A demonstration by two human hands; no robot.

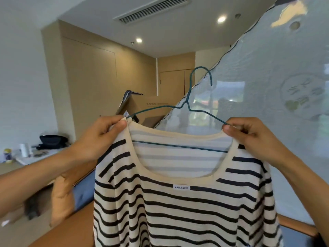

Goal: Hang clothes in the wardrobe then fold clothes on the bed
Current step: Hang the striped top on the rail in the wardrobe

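Note:
A cream shirt with black stripes [181, 207] hangs in front of me on a thin teal wire hanger [187, 104]. The hanger's hook points up and its lower bar shows through the wide neckline. My left hand [99, 138] pinches the left shoulder of the shirt at the collar, over the hanger's arm. My right hand [249, 134] pinches the right shoulder at the collar in the same way. The shirt's lower part runs out of the frame.
Beige wardrobe doors [92, 77] line the far wall, with more doors [175, 82] down the corridor. A cardboard box [149, 109] stands behind the hanger. A desk at left holds a black bag [52, 141] and bottles. A pale patterned sheet [276, 77] fills the right.

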